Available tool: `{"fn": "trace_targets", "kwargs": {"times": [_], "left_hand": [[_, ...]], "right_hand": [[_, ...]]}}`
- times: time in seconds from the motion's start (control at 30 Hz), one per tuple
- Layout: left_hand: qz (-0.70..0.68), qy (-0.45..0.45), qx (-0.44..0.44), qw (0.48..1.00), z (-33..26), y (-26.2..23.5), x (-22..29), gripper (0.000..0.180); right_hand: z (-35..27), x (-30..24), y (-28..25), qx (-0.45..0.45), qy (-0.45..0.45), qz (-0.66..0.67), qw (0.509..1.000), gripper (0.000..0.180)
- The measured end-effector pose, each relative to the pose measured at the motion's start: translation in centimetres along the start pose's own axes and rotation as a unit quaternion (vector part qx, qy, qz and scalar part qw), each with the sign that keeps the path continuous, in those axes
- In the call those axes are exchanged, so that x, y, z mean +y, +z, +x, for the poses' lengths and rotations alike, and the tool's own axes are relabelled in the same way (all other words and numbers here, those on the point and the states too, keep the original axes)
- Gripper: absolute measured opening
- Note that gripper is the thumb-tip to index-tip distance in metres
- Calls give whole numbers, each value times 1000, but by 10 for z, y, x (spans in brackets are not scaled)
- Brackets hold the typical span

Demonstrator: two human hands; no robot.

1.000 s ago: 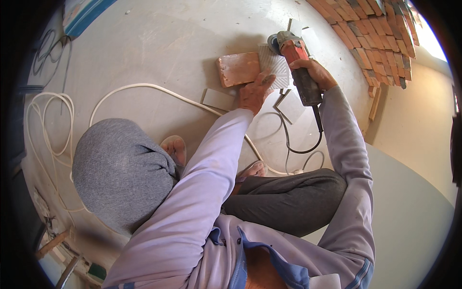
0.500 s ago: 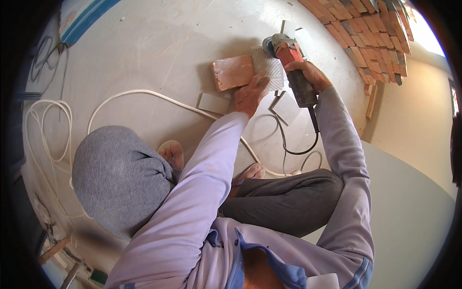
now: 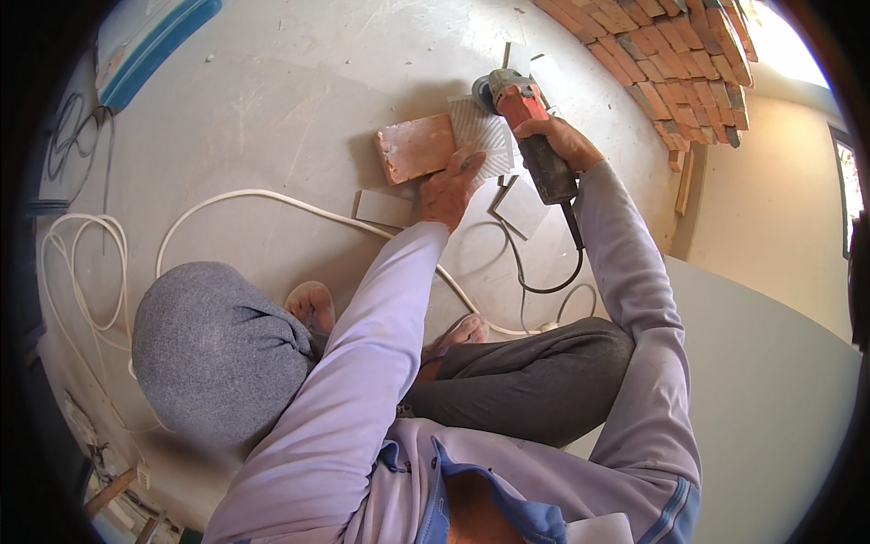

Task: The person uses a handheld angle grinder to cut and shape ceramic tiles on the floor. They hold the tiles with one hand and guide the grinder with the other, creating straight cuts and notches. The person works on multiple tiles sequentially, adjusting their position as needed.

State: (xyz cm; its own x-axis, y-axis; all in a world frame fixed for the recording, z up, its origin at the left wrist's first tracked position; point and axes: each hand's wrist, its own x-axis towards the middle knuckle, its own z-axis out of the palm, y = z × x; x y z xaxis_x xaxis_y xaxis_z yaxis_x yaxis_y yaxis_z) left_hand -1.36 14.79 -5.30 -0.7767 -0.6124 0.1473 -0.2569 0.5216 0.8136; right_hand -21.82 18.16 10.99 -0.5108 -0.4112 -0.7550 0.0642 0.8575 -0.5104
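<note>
My right hand (image 3: 564,145) is wrapped round the body of a red and black angle grinder (image 3: 524,107). The grinder's disc, at the head end, is at the far edge of a ridged grey tile piece (image 3: 480,134); whether it touches cannot be made out. My left hand (image 3: 449,192) grips the near edge of that tile piece, the fingers partly hidden. Beside it, a reddish brick (image 3: 415,149) lies flat on the floor, the tile's left side against or over it.
Tile offcuts lie near: one (image 3: 384,208) left of my left hand, another (image 3: 522,207) below the grinder. A white cable (image 3: 263,192) crosses the floor under my left arm. The grinder's black cord (image 3: 573,227) loops by my right arm. Stacked bricks (image 3: 671,54) stand far right.
The whole view has shifted, so the floor items appear farther left. Both hands keep their hold, and the grinder stays at the tile's far edge.
</note>
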Motion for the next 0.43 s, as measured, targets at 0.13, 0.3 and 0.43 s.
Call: {"fn": "trace_targets", "kwargs": {"times": [0.13,0.3,0.43], "left_hand": [[9,2,-6,1000,0,3,-2,48],[14,-2,-8,1000,0,4,-2,48],[28,-5,-16,999,1,6,-3,50]], "right_hand": [[5,6,-4,-8,2,6,1000,52],[6,6,-4,-6,2,-8,1000,54],[9,10,-7,-11,-3,-1,1000,56]]}}
